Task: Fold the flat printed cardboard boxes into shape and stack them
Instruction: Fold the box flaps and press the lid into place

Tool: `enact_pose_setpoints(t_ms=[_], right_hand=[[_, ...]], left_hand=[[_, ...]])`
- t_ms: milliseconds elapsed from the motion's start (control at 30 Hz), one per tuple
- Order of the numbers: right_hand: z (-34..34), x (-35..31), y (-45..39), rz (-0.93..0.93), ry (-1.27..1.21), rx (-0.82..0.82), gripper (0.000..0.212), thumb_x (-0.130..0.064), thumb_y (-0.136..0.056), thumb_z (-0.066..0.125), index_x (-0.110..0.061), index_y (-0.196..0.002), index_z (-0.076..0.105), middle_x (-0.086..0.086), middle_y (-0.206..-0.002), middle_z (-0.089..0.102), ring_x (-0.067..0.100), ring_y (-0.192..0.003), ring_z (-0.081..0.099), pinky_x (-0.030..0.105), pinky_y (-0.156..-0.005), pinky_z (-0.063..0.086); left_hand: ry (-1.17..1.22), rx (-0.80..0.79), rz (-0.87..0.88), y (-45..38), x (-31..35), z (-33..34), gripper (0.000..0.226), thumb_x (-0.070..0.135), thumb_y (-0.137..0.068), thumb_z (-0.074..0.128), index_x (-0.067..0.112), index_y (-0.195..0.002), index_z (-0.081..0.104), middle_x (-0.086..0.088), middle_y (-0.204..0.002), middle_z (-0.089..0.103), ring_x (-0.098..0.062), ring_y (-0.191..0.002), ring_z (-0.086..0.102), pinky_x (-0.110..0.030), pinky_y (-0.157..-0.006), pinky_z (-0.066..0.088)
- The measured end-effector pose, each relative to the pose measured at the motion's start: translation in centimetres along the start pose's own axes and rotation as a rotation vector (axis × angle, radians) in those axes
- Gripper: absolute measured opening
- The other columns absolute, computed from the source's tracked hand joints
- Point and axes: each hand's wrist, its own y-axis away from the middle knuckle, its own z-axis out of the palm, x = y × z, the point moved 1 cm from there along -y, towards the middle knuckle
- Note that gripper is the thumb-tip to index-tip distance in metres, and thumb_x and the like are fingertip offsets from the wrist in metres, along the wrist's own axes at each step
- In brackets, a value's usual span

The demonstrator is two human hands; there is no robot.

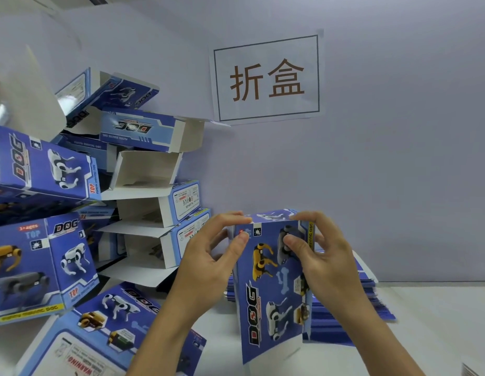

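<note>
Both forearms reach in from the near desk edge. Left hand [209, 256] and right hand [320, 256] pinch the top corners of a blue printed cardboard box [271, 291], fingers [291, 243] curled round it, held upright above the white desk [425, 321]. Behind it, toward the lilac wall [398, 158], lies a flat blue carton stack [344, 321]. Folded blue boxes [143, 185] crowd the left edge; bare desk stretches right.

Pale lilac wall [398, 158] bearing a paper sign [267, 77], above a seemingly white table [425, 335].
</note>
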Motion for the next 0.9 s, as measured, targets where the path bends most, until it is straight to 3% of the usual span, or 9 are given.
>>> enact_pose_setpoints(t_ms=[167, 233, 333, 433, 567, 667, 733, 800, 900], right_hand=[[0.4, -0.9, -0.1, -0.04, 0.021, 0.071, 0.05, -0.032, -0.086, 0.072, -0.05, -0.123, 0.044, -0.019, -0.121, 0.055, 0.0, -0.111, 0.057, 0.015, -0.082, 0.048], [0.3, -1.3, -0.2, -0.098, 0.097, 0.184, 0.039, -0.022, -0.09, 0.071, -0.038, -0.118, 0.05, -0.01, -0.109, 0.058, 0.005, -0.102, 0.056, 0.014, -0.077, 0.043], [0.4, -2.7, -0.3, -0.146, 0.107, 0.178, 0.018, -0.006, -0.093, 0.06, -0.023, -0.091, 0.062, -0.008, -0.07, 0.061, 0.007, -0.061, 0.053, 0.02, -0.054, 0.041], [1.1, -4.2, 0.1, 0.055, 0.049, -0.2, 0.03, -0.01, -0.095, 0.051, -0.016, -0.073, 0.07, 0.0, -0.057, 0.065, 0.012, -0.044, 0.054, 0.021, -0.045, 0.04], [3.0, -3.7, 1.2, 0.475, 0.252, -0.716, 0.057, -0.059, -0.098, 0.042, -0.013, -0.09, 0.075, 0.002, -0.081, 0.077, 0.018, -0.068, 0.073, 0.019, -0.06, 0.053], [3.7, -2.2, 1.7, 0.728, 0.188, -0.557, 0.074, -0.083, -0.077, 0.041, -0.017, -0.101, 0.064, 0.005, -0.101, 0.074, 0.024, -0.094, 0.072, 0.037, -0.081, 0.062], [3.8, -1.4, 1.8, 0.872, -0.094, -0.387, 0.08, -0.087, -0.058, 0.051, -0.027, -0.111, 0.06, 0.003, -0.114, 0.068, 0.027, -0.104, 0.067, 0.046, -0.084, 0.06], [3.5, -0.9, 1.6, 0.869, -0.466, -0.174, 0.063, -0.076, -0.059, 0.065, -0.034, -0.106, 0.067, 0.007, -0.116, 0.068, 0.035, -0.106, 0.067, 0.056, -0.088, 0.057], [2.1, 0.4, 0.9, 0.724, -0.693, 0.141, 0.053, -0.05, -0.073, 0.072, -0.025, -0.119, 0.066, 0.015, -0.114, 0.071, 0.037, -0.106, 0.069, 0.052, -0.082, 0.058]], left_hand=[[0.105, 0.169, -0.053, -0.2, -0.5, -0.6, 0.018, 0.034, -0.09, 0.059, 0.037, -0.106, 0.067, 0.015, -0.107, 0.072, -0.013, -0.096, 0.072, -0.019, -0.073, 0.058], [0.151, 0.317, -0.073, -0.3, -0.7, -0.9, 0.02, 0.038, -0.088, 0.06, 0.042, -0.107, 0.066, 0.013, -0.106, 0.073, -0.015, -0.092, 0.073, -0.021, -0.069, 0.059], [0.103, 0.528, -0.143, -0.3, -1.7, -1.4, 0.03, 0.049, -0.084, 0.06, 0.047, -0.114, 0.063, 0.002, -0.125, 0.062, -0.019, -0.103, 0.069, -0.033, -0.08, 0.061], [-0.006, 0.705, -0.203, -0.1, -2.6, -1.5, 0.036, 0.052, -0.084, 0.062, 0.041, -0.119, 0.064, -0.002, -0.134, 0.046, -0.024, -0.122, 0.056, -0.044, -0.097, 0.054], [-0.057, 0.816, -0.182, 0.3, -2.7, -0.5, 0.017, 0.05, -0.088, 0.064, 0.052, -0.104, 0.058, 0.008, -0.125, 0.049, -0.022, -0.127, 0.052, -0.042, -0.098, 0.052], [0.152, 0.786, -0.234, 0.4, -2.9, 0.8, 0.013, 0.042, -0.093, 0.064, 0.05, -0.099, 0.055, -0.001, -0.127, 0.059, -0.021, -0.117, 0.061, -0.049, -0.093, 0.056], [0.329, 0.719, -0.306, 0.3, -2.9, 1.8, 0.018, 0.032, -0.093, 0.067, 0.047, -0.096, 0.056, -0.003, -0.119, 0.063, -0.016, -0.1, 0.07, -0.044, -0.079, 0.061], [0.452, 0.605, -0.401, 0.4, -3.0, 2.6, 0.032, 0.018, -0.091, 0.071, 0.041, -0.102, 0.052, -0.005, -0.11, 0.066, -0.013, -0.08, 0.074, -0.036, -0.064, 0.061], [0.501, 0.296, -0.586, 0.8, -3.8, 3.5, 0.063, 0.012, -0.082, 0.079, 0.039, -0.123, 0.039, 0.0, -0.092, 0.074, -0.014, -0.08, 0.073, -0.045, -0.069, 0.06]])
